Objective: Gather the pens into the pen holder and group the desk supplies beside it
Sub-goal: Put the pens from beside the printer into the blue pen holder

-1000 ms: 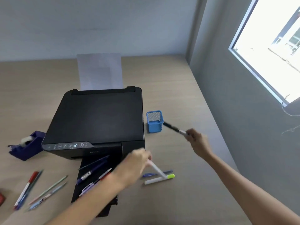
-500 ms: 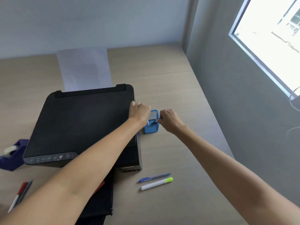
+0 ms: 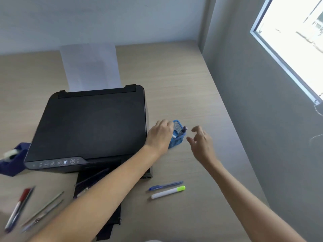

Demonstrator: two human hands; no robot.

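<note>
The blue mesh pen holder [image 3: 178, 138] stands on the desk just right of the black printer [image 3: 90, 126]. A dark pen [image 3: 183, 131] leans inside it. My left hand [image 3: 160, 135] curls over the holder's left edge, fingers closed on a white pen [image 3: 173, 136] whose end pokes into the holder. Just right of the holder, my right hand [image 3: 201, 144] hovers with its fingers spread and nothing in it. A blue pen [image 3: 166, 185] and a white highlighter with a green cap [image 3: 167, 192] lie on the desk nearer to me.
Several pens lie at the front left, among them a red-capped marker [image 3: 19, 206] and thin greenish pens [image 3: 43, 210]. More pens rest on the printer's output tray [image 3: 90, 182]. A dark blue tape dispenser [image 3: 12, 159] sits left of the printer. A grey wall borders the desk's right side.
My right hand put the dark pen into the holder, let go and drew back to the right. My left hand carried the white pen from the desk's front up to the holder.
</note>
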